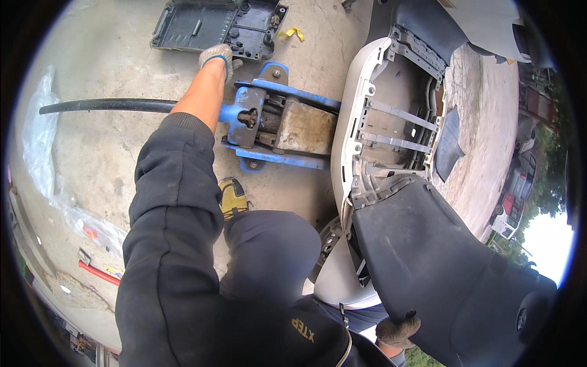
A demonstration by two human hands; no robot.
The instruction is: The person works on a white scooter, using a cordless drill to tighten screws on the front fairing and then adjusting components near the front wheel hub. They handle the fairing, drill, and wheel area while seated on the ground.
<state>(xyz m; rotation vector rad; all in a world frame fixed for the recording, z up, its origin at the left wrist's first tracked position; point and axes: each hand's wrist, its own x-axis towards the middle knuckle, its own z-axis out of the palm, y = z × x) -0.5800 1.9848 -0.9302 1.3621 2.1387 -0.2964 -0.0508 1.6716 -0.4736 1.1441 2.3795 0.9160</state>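
Nearest, at the lower edge, the right hand (397, 331), in a soiled brownish work glove, has its fingers bent against the lower edge of a broad dark panel (422, 244); whether they truly grip it cannot be told. The panel slants across the lower right and has a round emblem near its far right end. Beside it, toward the middle, is the person's bent knee (275, 251) in dark grey trousers, with a yellow-and-black shoe (233, 199) just beyond.

Past the panel's upper end stands an open body frame (348, 116) with a pale rim, two metal straps (397, 142) running across its opening. To its left a blue metal jack (287, 160) lies on the concrete floor (116, 147), its inner end running under the pale rim and a long black bar (107, 105) reaching out to the left.

The left arm stretches over that bar. The left hand (215, 57), in a light grey glove, is at the near edge of a black plastic tray (195, 27), fingers partly folded; whether they pinch it cannot be seen. The tray lies open on the floor beyond the jack, near a yellow scrap (293, 33). Parked vehicles (513, 205) stand far off at right.
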